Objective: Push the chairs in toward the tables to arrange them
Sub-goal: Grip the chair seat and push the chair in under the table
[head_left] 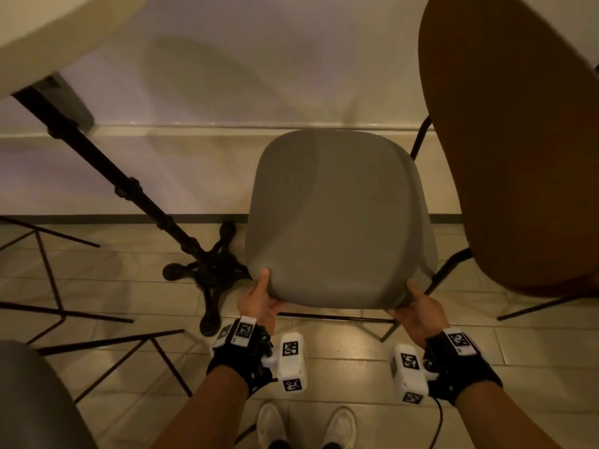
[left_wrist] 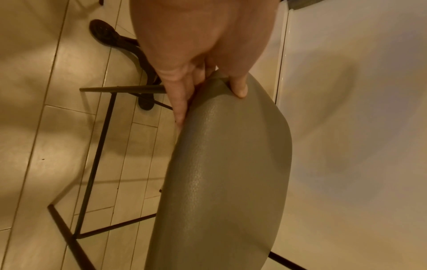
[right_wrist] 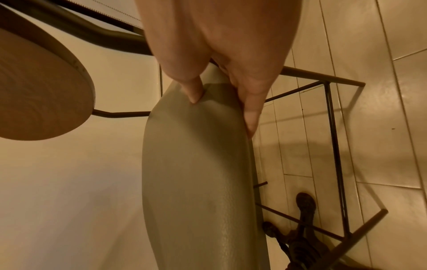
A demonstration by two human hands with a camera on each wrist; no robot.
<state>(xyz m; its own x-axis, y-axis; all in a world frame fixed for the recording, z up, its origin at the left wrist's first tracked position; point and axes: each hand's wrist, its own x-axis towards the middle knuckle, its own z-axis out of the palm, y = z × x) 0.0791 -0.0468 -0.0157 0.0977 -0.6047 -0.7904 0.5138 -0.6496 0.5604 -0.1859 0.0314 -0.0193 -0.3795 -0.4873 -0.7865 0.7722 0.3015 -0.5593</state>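
A grey padded stool (head_left: 337, 218) on thin black legs stands in front of me, close to the pale wall. My left hand (head_left: 261, 298) grips its near left corner, thumb on top and fingers underneath. My right hand (head_left: 413, 307) grips the near right corner the same way. In the left wrist view the thumb (left_wrist: 239, 87) lies on the grey seat (left_wrist: 219, 173) and the fingers (left_wrist: 179, 102) run under its edge. In the right wrist view the thumb (right_wrist: 195, 93) presses the seat (right_wrist: 196, 173) while fingers (right_wrist: 251, 113) curl beneath. A light round table top (head_left: 48, 34) sits upper left.
The table's black cast-iron pedestal (head_left: 129, 189) ends in a clawed foot (head_left: 210, 273) just left of the stool. A brown wooden round table (head_left: 518, 140) on black legs stands at the right. Another grey seat (head_left: 35, 400) and black chair frames (head_left: 97, 345) lie lower left. Tiled floor (head_left: 356, 351) below.
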